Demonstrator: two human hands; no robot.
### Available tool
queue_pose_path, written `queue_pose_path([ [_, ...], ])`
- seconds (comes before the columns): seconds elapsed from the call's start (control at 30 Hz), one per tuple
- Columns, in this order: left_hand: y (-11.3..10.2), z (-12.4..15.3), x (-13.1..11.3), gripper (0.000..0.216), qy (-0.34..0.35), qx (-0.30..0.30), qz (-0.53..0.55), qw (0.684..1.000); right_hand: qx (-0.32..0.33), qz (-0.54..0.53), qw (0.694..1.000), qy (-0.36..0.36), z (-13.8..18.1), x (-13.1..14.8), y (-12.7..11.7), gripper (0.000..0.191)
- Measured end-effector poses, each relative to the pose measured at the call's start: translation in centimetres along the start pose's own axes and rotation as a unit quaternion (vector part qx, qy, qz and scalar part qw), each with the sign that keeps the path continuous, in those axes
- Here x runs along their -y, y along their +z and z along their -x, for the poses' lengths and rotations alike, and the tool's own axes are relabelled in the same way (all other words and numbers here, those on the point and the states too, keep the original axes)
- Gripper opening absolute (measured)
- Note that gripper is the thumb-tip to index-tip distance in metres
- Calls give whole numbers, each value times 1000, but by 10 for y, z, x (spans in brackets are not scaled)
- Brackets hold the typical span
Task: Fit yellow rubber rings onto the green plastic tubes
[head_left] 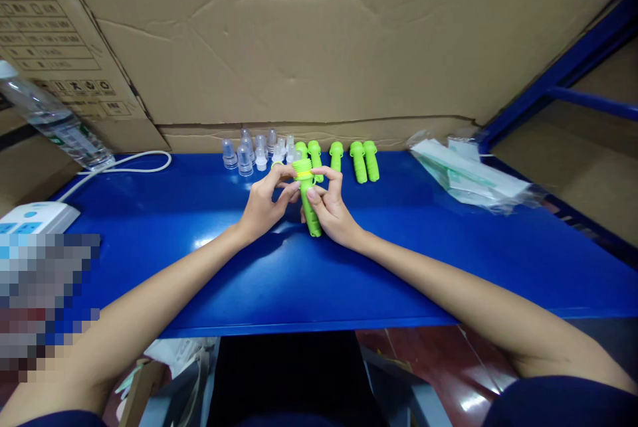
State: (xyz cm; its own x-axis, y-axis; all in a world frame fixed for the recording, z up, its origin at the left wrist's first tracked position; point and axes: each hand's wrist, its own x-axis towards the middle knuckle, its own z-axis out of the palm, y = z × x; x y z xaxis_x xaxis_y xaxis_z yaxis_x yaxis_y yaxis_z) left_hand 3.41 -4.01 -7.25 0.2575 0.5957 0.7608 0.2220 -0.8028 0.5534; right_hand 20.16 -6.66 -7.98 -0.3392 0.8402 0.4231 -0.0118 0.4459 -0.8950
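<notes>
A light-green plastic tube (pixel 313 220) with a ribbed, threaded-looking top is held tilted over the middle of the table, between both hands. Around its neck sits a yellow band (pixel 304 174). My right hand (pixel 337 211) grips the tube's body, thumb on the front and index finger up at the neck. My left hand (pixel 263 204) closes its fingertips on the neck from the left side. Just behind stand several clear plastic caps (pixel 244 161), some beside small white pieces (pixel 260 163). Several more green tubes (pixel 357 163) lie in a row at the back.
The blue table (pixel 399 254) meets a cardboard wall (pixel 299 48) at the back. Plastic bags (pixel 463 174) lie at the right. A water bottle (pixel 60 125), a white cable (pixel 134 165) and a power strip (pixel 44 218) are on the left. A blurred-out patch covers the near left corner.
</notes>
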Motion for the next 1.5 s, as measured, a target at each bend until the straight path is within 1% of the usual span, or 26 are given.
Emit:
queue_pose_path([
  [0.27, -1, 1, -3, 17, -40, 1, 2, 999, 11, -3, 1000, 3, -3, 1, -4, 42],
  [0.43, -1, 1, -4, 15, -33, -4, 1, 999, 13, -13, 1000, 4, -4, 1, -4, 41],
  [0.67, -1, 1, -3, 20, -54, -3, 10, 999, 19, -18, 999, 22, -3, 0, -5, 45],
  [0.9, -2, 0, -2, 16, -59, -9, 18, 998, 21, -19, 999, 35, -4, -5, -7, 47],
  [1.13, -3, 0, -3, 13, -57, -14, 20, 998, 16, -17, 999, 24, -4, -6, -6, 44],
  [1.33, -2, -1, -4, 16, -57, -8, 20, 998, 24, 3, 1000, 12, -3, -3, -4, 46],
  [1.5, 0, 0, -5, 23, -55, -19, 14, 998, -6, -13, 1000, 15, 0, 0, 1, 53],
])
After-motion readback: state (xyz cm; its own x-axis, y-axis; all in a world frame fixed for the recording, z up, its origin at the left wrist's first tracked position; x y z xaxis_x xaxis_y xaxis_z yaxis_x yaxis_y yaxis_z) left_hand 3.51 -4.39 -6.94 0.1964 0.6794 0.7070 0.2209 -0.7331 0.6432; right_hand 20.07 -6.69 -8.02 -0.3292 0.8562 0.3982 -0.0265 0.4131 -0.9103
